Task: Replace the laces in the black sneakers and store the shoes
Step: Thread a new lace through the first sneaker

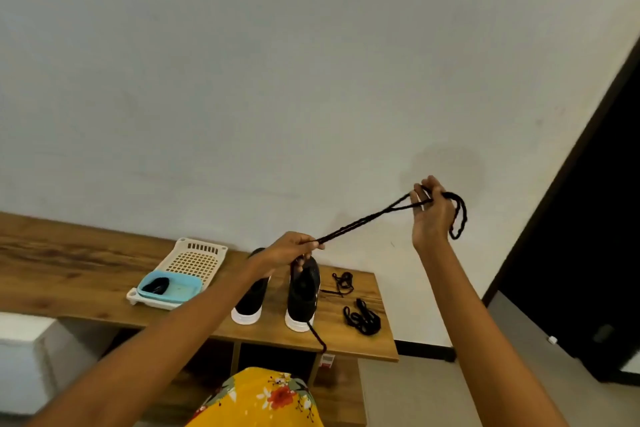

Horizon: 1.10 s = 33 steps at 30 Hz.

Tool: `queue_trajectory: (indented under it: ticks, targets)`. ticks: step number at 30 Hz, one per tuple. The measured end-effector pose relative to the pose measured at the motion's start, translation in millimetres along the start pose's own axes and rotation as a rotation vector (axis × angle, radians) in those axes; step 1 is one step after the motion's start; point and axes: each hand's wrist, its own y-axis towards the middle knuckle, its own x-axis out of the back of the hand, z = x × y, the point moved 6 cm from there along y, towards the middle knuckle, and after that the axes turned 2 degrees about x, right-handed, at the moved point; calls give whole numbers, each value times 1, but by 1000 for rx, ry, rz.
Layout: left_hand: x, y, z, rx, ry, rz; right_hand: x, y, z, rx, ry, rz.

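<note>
Two black sneakers with white soles stand side by side on the wooden shelf top (86, 263), the left sneaker (250, 302) and the right sneaker (302, 295). My left hand (289, 251) hovers just above the right sneaker and pinches a black lace (367, 220). The lace runs taut up to my right hand (431, 215), which is raised to the right and holds it looped round the fingers, a loop hanging behind the hand. One lace end dangles over the shelf's front edge.
Two loose black laces lie right of the shoes, one lace (343, 282) further back and one lace (362, 317) nearer the front. A white perforated tray (197, 255) holds a blue dish (173, 288) with something black inside. A dark doorway (588, 218) is on the right.
</note>
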Motion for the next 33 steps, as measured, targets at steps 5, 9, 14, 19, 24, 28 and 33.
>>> queue_trajectory:
  ticks: [5,9,14,19,24,28,33]
  targets:
    - [2,19,-8,-7,281,-103,34,-10,-22,-115,-355,38]
    - [-10,31,-32,-161,576,-218,54,-20,-80,-262,-754,124]
    - [-19,50,-39,-158,671,-199,80,-28,-141,-416,-1002,181]
    - [-35,73,-20,-94,732,53,81,-36,-181,-435,-1280,419]
    - [-35,98,1,-65,655,-9,73,-21,-210,-405,-1261,554]
    - [-44,129,11,-69,635,-12,74,-1,-233,-364,-1128,534]
    - [-40,145,40,-30,459,-67,110,36,-242,-418,-771,-20]
